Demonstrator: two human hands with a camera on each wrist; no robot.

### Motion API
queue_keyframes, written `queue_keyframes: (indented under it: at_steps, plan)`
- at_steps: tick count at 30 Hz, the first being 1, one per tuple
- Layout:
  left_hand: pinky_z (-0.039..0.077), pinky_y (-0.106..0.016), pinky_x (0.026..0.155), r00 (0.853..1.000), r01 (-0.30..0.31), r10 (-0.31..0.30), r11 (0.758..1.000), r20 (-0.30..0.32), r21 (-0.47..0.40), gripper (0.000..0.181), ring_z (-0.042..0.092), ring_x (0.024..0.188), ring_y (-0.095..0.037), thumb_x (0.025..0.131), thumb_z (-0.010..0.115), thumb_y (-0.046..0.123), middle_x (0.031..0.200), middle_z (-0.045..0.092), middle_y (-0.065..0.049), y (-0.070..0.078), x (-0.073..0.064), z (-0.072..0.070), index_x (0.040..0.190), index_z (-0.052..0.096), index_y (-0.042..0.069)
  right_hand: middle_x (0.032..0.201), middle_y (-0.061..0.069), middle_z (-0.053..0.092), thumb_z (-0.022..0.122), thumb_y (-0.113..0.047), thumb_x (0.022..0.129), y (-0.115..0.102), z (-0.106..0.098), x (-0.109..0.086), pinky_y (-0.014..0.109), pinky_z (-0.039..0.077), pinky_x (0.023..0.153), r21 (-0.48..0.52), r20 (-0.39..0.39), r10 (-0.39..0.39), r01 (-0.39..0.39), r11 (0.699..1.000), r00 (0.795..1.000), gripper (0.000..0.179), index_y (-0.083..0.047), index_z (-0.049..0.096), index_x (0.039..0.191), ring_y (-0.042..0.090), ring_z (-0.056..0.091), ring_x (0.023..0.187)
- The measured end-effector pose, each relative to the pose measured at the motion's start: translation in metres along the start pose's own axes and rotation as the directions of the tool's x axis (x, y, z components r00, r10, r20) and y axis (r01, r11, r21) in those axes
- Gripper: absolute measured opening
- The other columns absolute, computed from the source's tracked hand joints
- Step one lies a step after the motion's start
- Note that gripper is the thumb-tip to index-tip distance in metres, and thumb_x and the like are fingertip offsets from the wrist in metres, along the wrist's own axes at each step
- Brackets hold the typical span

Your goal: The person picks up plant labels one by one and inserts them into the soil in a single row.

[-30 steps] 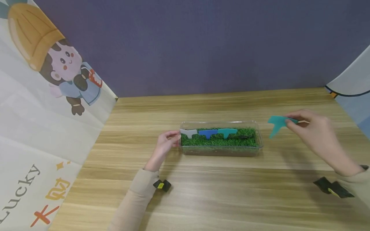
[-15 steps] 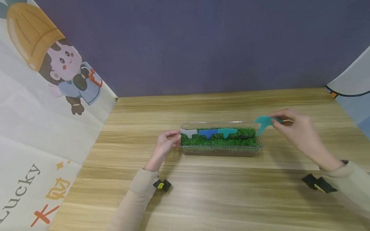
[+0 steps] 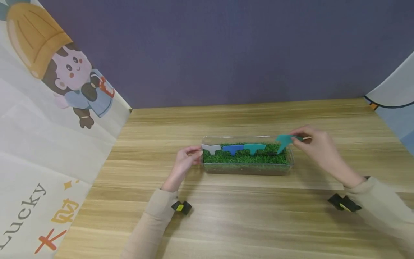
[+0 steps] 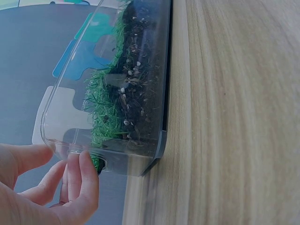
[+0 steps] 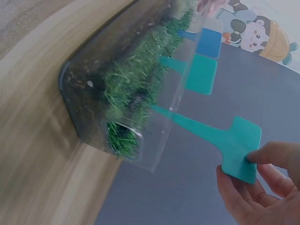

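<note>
A clear plastic planter box (image 3: 247, 169) filled with dark soil and green grass (image 4: 105, 112) stands on the table. My left hand (image 3: 182, 165) holds its left end by the rim, thumb and fingertips at the end wall. Three T-shaped plant labels stand in a row in the grass: a white one (image 3: 211, 148), a blue one (image 3: 233, 148) and a teal one (image 3: 254, 147). My right hand (image 3: 318, 147) pinches another teal plant label (image 5: 241, 150) by its wide head over the box's right part. Its narrow stem slants down, the tip reaching the bare soil gap in the grass.
The wood-grain table (image 3: 233, 216) extends around the box. A dark blue-grey wall panel (image 3: 226, 54) rises behind it. White cloth with a cartoon print (image 3: 81, 72) hangs at the left, and more printed cloth (image 3: 394, 97) at the right.
My right hand has carried the teal plant label leftward, from beside the box to over its right part, with the tip now down at the soil. The left hand and box have stayed still.
</note>
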State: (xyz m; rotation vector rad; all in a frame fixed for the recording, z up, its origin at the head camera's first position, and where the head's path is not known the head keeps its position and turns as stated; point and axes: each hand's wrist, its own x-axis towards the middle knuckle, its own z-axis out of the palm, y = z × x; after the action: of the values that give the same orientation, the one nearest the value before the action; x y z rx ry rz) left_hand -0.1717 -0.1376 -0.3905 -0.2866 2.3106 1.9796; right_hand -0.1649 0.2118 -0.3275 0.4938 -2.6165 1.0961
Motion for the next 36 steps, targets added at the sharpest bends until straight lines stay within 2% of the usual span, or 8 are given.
queue_keyframes:
  at_steps: [8, 13, 20, 29, 33, 36]
  plan:
    - [0.053, -0.029, 0.069, 1.000, -0.006, 0.006, 1.000, 0.004, 0.000, 0.027, 0.055, 0.069, -0.015, 0.083, 0.057, 0.001, 0.105, 0.057, -0.020, 0.000, 0.000, 0.000, 0.110, 0.056, -0.004, 0.088, 0.018, 0.060, 0.059, 0.004, 0.079, 0.005, 0.010, 0.001, 0.001, 0.043, 0.062, 0.008, 0.005, -0.039, 0.038, 0.999, 0.999, 0.013, 0.005, 0.062, 0.092, -0.015, 0.045, 0.071]
    - [0.052, -0.028, 0.068, 1.000, -0.005, 0.005, 1.000, 0.008, 0.005, 0.027, 0.055, 0.070, -0.016, 0.084, 0.056, 0.002, 0.106, 0.056, -0.021, 0.000, 0.001, 0.000, 0.110, 0.056, -0.003, 0.086, 0.015, 0.061, 0.061, 0.006, 0.077, 0.008, 0.014, 0.002, 0.002, 0.044, 0.062, -0.004, -0.009, -0.094, 0.094, 0.996, 0.996, 0.013, 0.004, 0.063, 0.090, -0.006, 0.050, 0.070]
    - [0.052, -0.025, 0.065, 1.000, -0.009, 0.009, 1.000, 0.003, 0.005, 0.028, 0.055, 0.069, -0.014, 0.083, 0.056, 0.001, 0.105, 0.057, -0.020, 0.000, 0.001, 0.000, 0.110, 0.056, -0.004, 0.085, 0.012, 0.061, 0.062, 0.009, 0.074, 0.013, 0.019, 0.000, 0.004, 0.045, 0.063, -0.031, -0.004, -0.140, 0.140, 0.990, 0.990, 0.016, 0.003, 0.063, 0.090, -0.005, 0.050, 0.071]
    - [0.052, -0.024, 0.065, 1.000, 0.017, -0.017, 1.000, -0.008, 0.020, 0.028, 0.054, 0.069, -0.013, 0.083, 0.057, 0.002, 0.105, 0.058, -0.018, 0.002, 0.002, 0.000, 0.110, 0.056, -0.004, 0.085, 0.013, 0.061, 0.062, 0.010, 0.073, 0.014, 0.023, 0.000, 0.003, 0.044, 0.063, -0.041, 0.000, -0.155, 0.155, 0.987, 0.988, 0.017, 0.004, 0.063, 0.088, 0.014, 0.056, 0.071]
    - [0.052, -0.023, 0.065, 1.000, 0.011, -0.011, 1.000, -0.003, 0.012, 0.029, 0.054, 0.069, -0.013, 0.082, 0.057, 0.002, 0.102, 0.058, -0.016, 0.001, 0.001, 0.000, 0.110, 0.056, -0.004, 0.085, 0.014, 0.061, 0.063, 0.010, 0.072, 0.014, 0.024, 0.001, 0.005, 0.045, 0.063, -0.044, 0.004, -0.158, 0.158, 0.986, 0.987, 0.017, 0.004, 0.063, 0.088, 0.023, 0.057, 0.071]
    - [0.052, -0.023, 0.064, 1.000, -0.002, 0.002, 1.000, 0.000, 0.008, 0.029, 0.054, 0.068, -0.013, 0.082, 0.057, 0.002, 0.101, 0.059, -0.016, 0.000, 0.001, 0.000, 0.110, 0.057, -0.004, 0.085, 0.013, 0.061, 0.064, 0.010, 0.072, 0.015, 0.024, 0.001, 0.009, 0.048, 0.063, -0.049, 0.013, -0.156, 0.156, 0.987, 0.988, 0.017, 0.004, 0.063, 0.087, 0.025, 0.058, 0.072]
